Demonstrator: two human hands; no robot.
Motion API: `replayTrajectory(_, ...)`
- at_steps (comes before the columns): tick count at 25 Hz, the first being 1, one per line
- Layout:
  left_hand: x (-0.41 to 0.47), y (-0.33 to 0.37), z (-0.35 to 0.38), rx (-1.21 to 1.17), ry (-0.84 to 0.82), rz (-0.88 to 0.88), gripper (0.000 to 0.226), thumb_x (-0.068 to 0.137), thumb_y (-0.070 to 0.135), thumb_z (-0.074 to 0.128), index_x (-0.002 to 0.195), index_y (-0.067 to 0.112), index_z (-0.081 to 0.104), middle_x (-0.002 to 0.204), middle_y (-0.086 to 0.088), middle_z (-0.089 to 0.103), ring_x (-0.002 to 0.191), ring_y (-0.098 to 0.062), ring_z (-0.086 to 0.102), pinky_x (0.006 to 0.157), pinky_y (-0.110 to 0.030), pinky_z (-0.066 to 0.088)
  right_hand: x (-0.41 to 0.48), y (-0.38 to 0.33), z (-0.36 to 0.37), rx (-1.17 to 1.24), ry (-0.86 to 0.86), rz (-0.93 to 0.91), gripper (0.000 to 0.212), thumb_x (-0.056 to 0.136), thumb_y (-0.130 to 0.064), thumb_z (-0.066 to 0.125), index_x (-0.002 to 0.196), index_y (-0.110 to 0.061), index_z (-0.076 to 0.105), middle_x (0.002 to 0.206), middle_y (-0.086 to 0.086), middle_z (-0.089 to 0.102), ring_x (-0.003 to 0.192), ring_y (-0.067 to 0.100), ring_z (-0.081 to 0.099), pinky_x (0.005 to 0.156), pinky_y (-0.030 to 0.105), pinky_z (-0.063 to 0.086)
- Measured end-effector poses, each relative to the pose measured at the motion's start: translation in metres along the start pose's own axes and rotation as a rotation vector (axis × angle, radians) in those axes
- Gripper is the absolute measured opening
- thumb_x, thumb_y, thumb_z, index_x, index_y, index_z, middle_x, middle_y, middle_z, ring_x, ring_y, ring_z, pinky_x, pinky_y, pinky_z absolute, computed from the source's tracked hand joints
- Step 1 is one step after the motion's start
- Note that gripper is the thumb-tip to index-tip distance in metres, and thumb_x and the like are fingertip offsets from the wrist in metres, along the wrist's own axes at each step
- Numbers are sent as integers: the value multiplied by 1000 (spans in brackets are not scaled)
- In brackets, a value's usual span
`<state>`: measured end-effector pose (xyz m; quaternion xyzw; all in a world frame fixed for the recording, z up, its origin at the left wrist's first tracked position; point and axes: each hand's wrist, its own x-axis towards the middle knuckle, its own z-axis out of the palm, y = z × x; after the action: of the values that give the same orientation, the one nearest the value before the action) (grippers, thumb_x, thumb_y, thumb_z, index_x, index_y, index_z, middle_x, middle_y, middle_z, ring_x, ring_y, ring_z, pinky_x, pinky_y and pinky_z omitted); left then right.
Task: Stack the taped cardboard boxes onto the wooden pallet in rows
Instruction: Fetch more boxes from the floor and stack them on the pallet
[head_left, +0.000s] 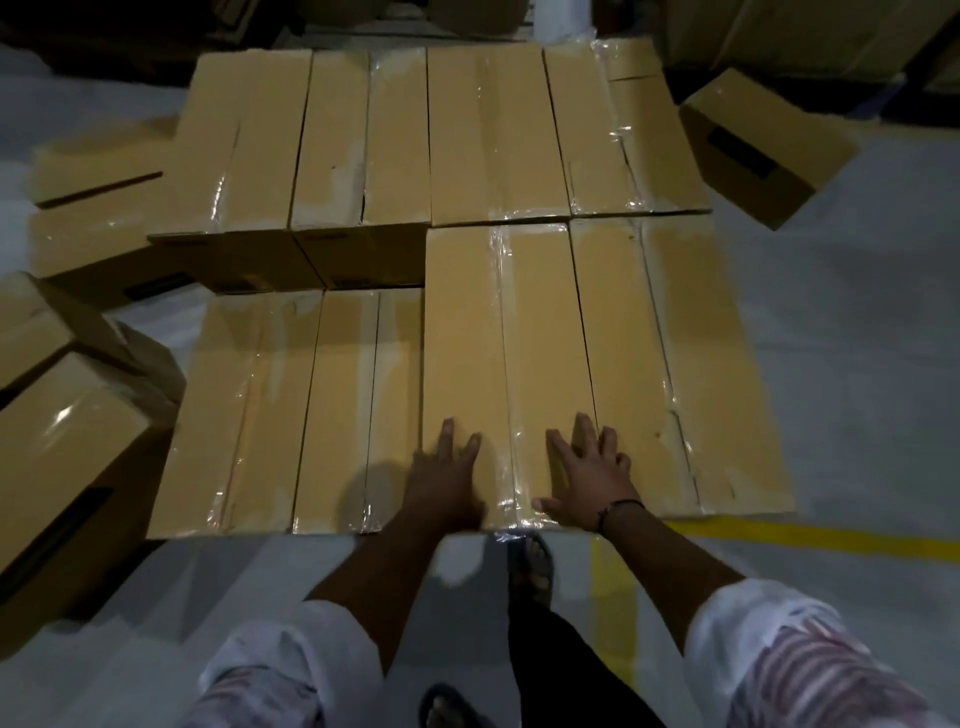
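Several taped brown cardboard boxes stand packed side by side in rows; the pallet beneath them is hidden. The near row holds two lower boxes (291, 410) on the left and two higher ones on the right. My left hand (447, 475) and my right hand (589, 475) both lie flat, fingers spread, on the near end of the higher middle box (506, 338). A second higher box (675, 358) sits against its right side. The far row (415, 135) runs across behind.
Loose boxes lie on the grey floor: two at the left (57, 441), one behind them (98, 208), one tilted at the far right (763, 145). A yellow floor line (810, 538) runs at the right. My sandalled feet (530, 558) stand by the stack's near edge.
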<state>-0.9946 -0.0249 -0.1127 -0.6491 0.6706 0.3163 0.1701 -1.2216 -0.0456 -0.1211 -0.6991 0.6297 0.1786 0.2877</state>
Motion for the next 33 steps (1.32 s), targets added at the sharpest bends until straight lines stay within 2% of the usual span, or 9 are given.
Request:
replayTrajectory(3,-27,-10,38,16,87,23,110,87,50,76,164,33,-1,169,-4,-25,145,-48,30,109,-52,46,-37,21,36,3,23,-5,113,78,-70,69,160,-37,-2,165,7,-28,151,44,-16,121,59,9)
replayTrajectory(5,-37,-18,54,34,123,46,108,88,44,77,164,32,1,169,-5,-23,138,-44,43,101,-46,53,-49,34,50,-15,15,-22,109,85,-54,73,160,-37,-3,165,4,-28,152,40,-16,123,55,9)
replayTrajectory(7,-44,-24,62,60,154,72,105,89,23,77,164,32,4,170,-5,-21,130,-37,54,93,-39,55,-53,42,56,-64,51,-48,95,94,-27,68,160,-35,-1,167,4,-22,154,39,-9,125,50,15)
replayTrajectory(9,-46,-27,63,76,205,79,102,89,3,71,163,33,8,171,-3,-16,121,-31,60,85,-36,56,-49,45,55,-83,102,-68,84,98,-15,60,161,-29,6,169,5,-12,154,37,-2,124,48,21)
replayTrajectory(12,-51,-26,62,99,248,84,99,89,-3,67,163,32,12,172,-3,-10,117,-30,63,84,-36,57,-47,44,52,-95,138,-75,77,100,-15,56,161,-27,11,169,4,-4,153,36,5,122,47,28)
replayTrajectory(16,-48,-26,64,102,277,95,86,95,7,63,162,32,15,173,-6,-3,111,-31,66,83,-39,59,-48,48,53,-142,167,-84,74,101,-18,56,161,-26,12,169,5,0,152,36,10,120,46,32)
replayTrajectory(24,-42,-25,62,120,263,89,82,98,5,58,162,32,16,172,-6,-3,112,-29,66,82,-38,61,-46,51,49,-182,193,-107,73,99,-22,60,159,-26,19,167,7,10,146,35,22,113,43,41)
replayTrajectory(29,-34,-26,63,141,243,82,78,98,5,55,161,33,20,172,-6,-1,119,-32,64,87,-41,59,-44,51,48,-211,184,-115,74,98,-23,62,158,-26,18,166,7,12,143,34,25,109,42,44)
replayTrajectory(33,-45,-15,44,123,252,27,60,102,12,52,156,32,35,171,-9,14,122,-33,61,88,-42,58,-55,44,25,-123,108,-76,70,94,-24,67,155,-24,32,161,6,23,138,33,33,107,44,46)
